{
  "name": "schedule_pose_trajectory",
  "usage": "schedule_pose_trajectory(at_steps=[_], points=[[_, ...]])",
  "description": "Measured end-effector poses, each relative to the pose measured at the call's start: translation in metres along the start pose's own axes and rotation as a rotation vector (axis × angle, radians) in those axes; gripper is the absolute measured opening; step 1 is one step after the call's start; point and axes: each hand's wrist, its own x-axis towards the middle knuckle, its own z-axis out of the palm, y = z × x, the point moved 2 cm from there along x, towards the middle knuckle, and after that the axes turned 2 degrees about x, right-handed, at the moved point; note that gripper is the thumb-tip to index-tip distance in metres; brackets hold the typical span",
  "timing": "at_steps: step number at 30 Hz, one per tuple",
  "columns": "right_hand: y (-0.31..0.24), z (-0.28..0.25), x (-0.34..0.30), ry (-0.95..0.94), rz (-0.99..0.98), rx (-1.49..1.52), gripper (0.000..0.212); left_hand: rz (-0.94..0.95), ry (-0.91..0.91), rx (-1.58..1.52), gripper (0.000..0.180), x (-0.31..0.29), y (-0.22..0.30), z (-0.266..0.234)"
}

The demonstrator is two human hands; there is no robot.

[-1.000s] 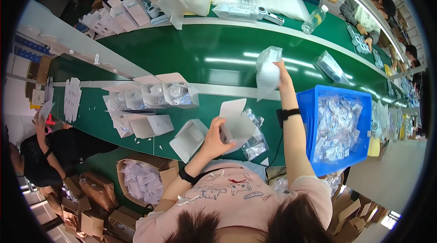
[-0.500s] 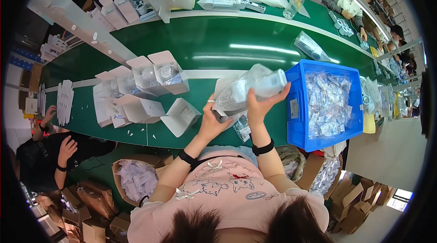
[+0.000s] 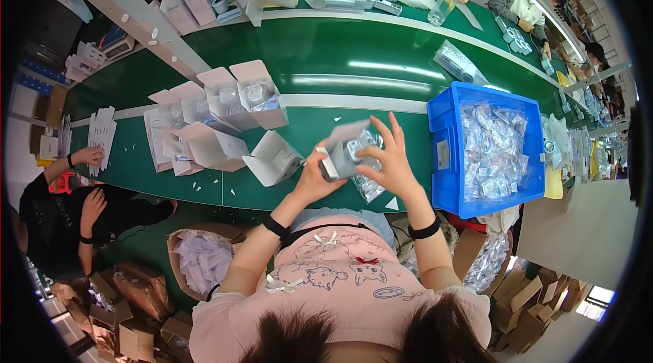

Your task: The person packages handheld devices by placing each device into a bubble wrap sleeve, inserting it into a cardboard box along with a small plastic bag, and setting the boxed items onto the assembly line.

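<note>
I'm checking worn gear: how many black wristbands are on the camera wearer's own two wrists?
2: the left wristband, just behind the left hand, and the right wristband, just behind the right hand. Both wrists show plainly, so neither band is hidden.

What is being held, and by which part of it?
The left hand holds a box by its left side. The right hand is at the box's opening; its grip cannot be told.

White box point(image 3: 339, 161), flap raised, tilted in left hand point(image 3: 314, 182); pale item point(image 3: 353, 148) inside.
</note>
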Motion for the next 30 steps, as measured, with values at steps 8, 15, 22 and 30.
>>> schedule_pose_trajectory(at_steps=[8, 15, 22, 30], points=[[0.041, 0.089, 0.042, -0.380, 0.138, 0.845, 0.075, 0.157, -0.246, -0.086, 0.061, -0.033, 0.054, -0.048], [0.002, 0.201, 0.041, -0.618, -0.080, 0.861, 0.101, 0.180, -0.179, 0.024, 0.067, -0.065, 0.062, -0.064], [-0.033, 0.241, 0.030, -0.139, 0.226, 0.839, 0.103, 0.096, -0.138, 0.074, 0.078, -0.087, 0.061, -0.066], [0.018, 0.153, -0.014, -0.016, -0.069, 0.132, 0.066, 0.110, 0.037, -0.115, 0.071, -0.064, 0.054, -0.047]])
